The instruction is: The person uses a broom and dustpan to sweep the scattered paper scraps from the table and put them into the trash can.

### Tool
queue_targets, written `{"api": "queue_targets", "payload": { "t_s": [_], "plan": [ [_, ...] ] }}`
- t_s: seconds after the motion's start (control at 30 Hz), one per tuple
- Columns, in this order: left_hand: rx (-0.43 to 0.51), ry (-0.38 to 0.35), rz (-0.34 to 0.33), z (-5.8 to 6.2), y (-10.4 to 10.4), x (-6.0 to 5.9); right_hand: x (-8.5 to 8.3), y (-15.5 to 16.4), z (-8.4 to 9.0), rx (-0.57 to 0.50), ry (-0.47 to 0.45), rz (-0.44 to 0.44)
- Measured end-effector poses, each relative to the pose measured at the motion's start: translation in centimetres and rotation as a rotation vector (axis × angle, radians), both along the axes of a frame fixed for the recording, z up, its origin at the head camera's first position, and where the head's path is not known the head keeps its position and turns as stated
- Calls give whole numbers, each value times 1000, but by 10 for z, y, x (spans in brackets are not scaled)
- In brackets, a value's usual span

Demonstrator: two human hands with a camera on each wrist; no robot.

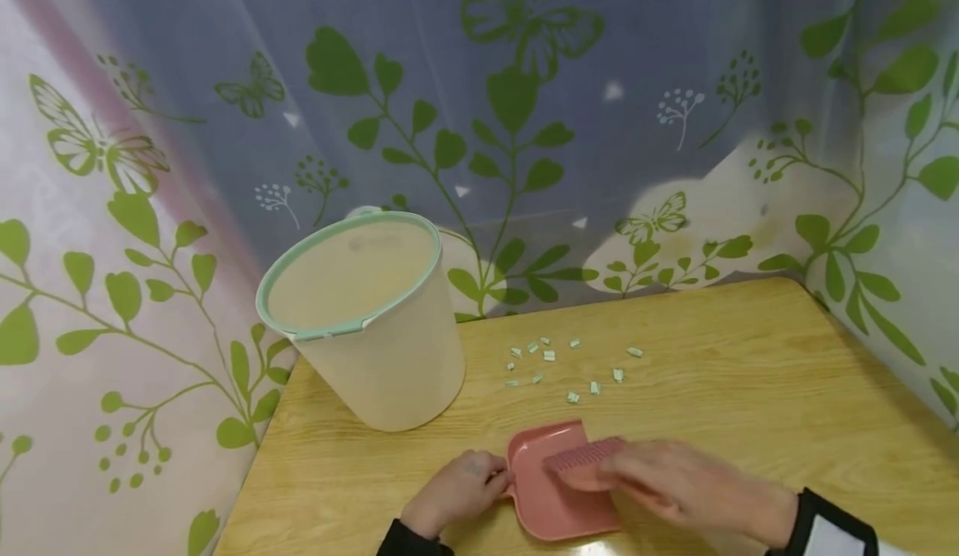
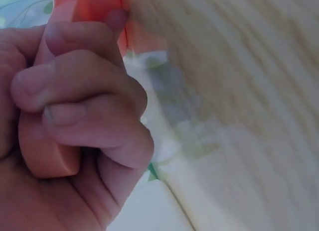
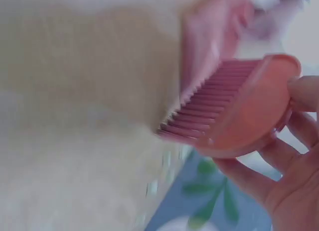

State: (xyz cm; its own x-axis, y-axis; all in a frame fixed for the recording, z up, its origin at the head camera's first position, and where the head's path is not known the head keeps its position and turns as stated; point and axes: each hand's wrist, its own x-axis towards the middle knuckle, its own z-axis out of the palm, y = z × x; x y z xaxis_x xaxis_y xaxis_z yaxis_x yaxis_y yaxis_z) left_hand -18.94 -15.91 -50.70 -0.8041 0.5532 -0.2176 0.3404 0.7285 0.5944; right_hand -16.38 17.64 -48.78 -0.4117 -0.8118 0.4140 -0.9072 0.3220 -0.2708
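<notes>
My left hand (image 1: 459, 491) grips the handle of a pink dustpan (image 1: 541, 510) near the table's front edge. In the left wrist view, its fingers curl round the smooth handle (image 2: 50, 154). A small pink brush (image 1: 583, 463) with ridged bristles is in my right hand (image 1: 693, 488), overlapping the dustpan's inside and right side. The right wrist view shows thumb and fingers pinching the rounded back of the brush (image 3: 254, 111), bristles facing away from the palm. Several small pale green pieces (image 1: 549, 356) lie scattered on the wood beyond the dustpan.
A tall whitish bucket (image 1: 404, 356) with a mint-green rim stands at the table's back left. The wooden table (image 1: 719, 348) reaches back to a curtain (image 1: 419, 57) printed with leaves and butterflies, which also hangs along both sides.
</notes>
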Motion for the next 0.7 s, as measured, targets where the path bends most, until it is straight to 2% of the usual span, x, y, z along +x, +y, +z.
{"api": "queue_targets", "payload": {
  "t_s": [0.07,0.13,0.17,0.23,0.33,0.43,0.5,0.63,0.7],
  "plan": [
    [-7,18,4,1,0,-2,-20,15,11,-105,-52,-68],
    [-16,35,11,2,1,-4,-40,29,18,-145,-35,-179],
    [-15,31,17,2,1,-4,-49,36,19,-137,11,-266],
    [-15,31,22,3,1,-6,-66,44,17,-113,85,-381],
    [-11,29,18,4,-1,-10,-81,48,7,-52,150,-467],
    [2,13,13,4,-3,-11,-82,44,-1,-19,128,-479],
    [10,8,15,2,-3,-11,-75,43,-2,-13,86,-454],
    [26,7,13,-1,0,-9,-51,49,10,18,-49,-371],
    [24,13,8,-1,1,-9,-42,55,19,44,-122,-355]
  ]
}}
